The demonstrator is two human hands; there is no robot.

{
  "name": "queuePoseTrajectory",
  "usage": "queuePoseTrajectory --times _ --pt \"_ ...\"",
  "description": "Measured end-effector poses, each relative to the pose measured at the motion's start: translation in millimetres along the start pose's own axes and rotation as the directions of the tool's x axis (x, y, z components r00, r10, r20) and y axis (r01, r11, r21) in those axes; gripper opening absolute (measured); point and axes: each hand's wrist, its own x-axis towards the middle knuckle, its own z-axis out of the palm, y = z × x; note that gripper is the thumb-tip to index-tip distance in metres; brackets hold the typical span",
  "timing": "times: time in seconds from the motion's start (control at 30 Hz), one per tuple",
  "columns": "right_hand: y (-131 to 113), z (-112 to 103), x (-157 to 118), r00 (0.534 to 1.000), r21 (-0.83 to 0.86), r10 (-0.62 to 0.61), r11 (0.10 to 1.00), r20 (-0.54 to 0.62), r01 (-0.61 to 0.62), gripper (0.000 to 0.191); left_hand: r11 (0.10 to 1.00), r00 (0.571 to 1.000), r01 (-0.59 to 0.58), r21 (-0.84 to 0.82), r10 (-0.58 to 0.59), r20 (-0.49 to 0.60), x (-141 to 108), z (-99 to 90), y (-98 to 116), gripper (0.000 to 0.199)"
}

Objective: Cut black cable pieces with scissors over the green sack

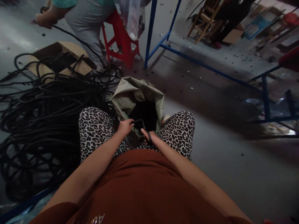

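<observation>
Here are the 2 hands, close together over the near edge of the open sack (125, 93), right between the knees in leopard-print trousers (95, 127)! The left hand (132, 122) has its fingers closed, pinching a thin dark strip (137, 120); its exact shape is too small and dim to tell. Just beside it, the right hand (145, 134) is curled round the black handle of what looks like a pair of scissors (149, 136), the tip pointing up toward the strip. How far apart the blades stand, I can't tell from here. The sack gapes wide, its rim crumpled, the inside very dark.

Over on the left, a big tangle of black cords (58, 96) sprawls across the floor (224, 174), reaching up around an open cardboard box (70, 48). Just behind that box, a person in grey trousers (81, 25) grips a dark cord in a hand. Next to them, a red stool (121, 37), with a clear plastic bag (134, 21) hanging in front of it. To the right runs a blue metal frame (187, 57), and beyond it, a wooden chair (205, 20).
</observation>
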Motion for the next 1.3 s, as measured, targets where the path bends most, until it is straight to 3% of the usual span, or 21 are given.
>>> queuePoseTrajectory --times 0.33,0.6,0.87,1.17,1.3 --pt "13 3 18 0.996 0.009 -0.077 0.997 0.037 0.076 0.054 0.997 0.999 -0.040 -0.066 0.042 0.031 -3 -0.9 3 0.031" --pt "16 4 23 0.997 0.035 -0.065 0.997 0.043 0.063 0.056 0.995 0.994 -0.083 -0.047 0.086 0.070 -3 2.6 2 0.031" --pt "11 1 15 0.995 0.045 -0.086 0.995 0.047 0.084 0.053 0.993 0.990 -0.099 -0.071 0.105 0.094 -2 3.1 2 0.032" --pt "-3 -1 -6 0.996 0.080 -0.090 0.993 -0.021 0.092 0.049 0.996 0.998 -0.047 -0.073 0.050 0.040 -5 -2.6 3 0.032" --pt "-4 -2 -6 0.995 0.021 -0.079 0.997 -0.057 0.080 0.048 0.998 0.997 -0.038 -0.053 0.041 0.069 -5 -2.6 4 0.029"
